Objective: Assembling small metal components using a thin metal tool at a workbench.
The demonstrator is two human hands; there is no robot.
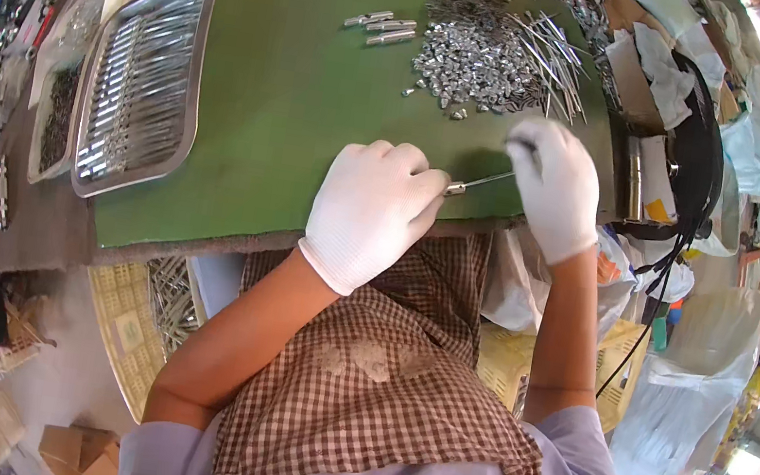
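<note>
My left hand (369,211), in a white knit glove, is closed round a small metal cylinder (455,189); only its end shows past the fingers. From that end a thin metal rod (487,181) runs up to the right, toward my other hand. My right hand (559,191), gloved the same way, has its fingers pinched together at the rod's far end. Beyond it lie a heap of small shiny metal parts (474,67) and a bundle of long thin rods (554,62). Several loose metal cylinders (390,38) lie farther left on the green work surface (275,84).
A metal tray (192,101) of metal cylinders in rows stands at left, beside a clear bin (53,125) of dark small parts. Dark fine pieces (469,3) top the heap. A metal canister (635,177) and black cables stand at right. Yellow crates (118,316) sit below the table.
</note>
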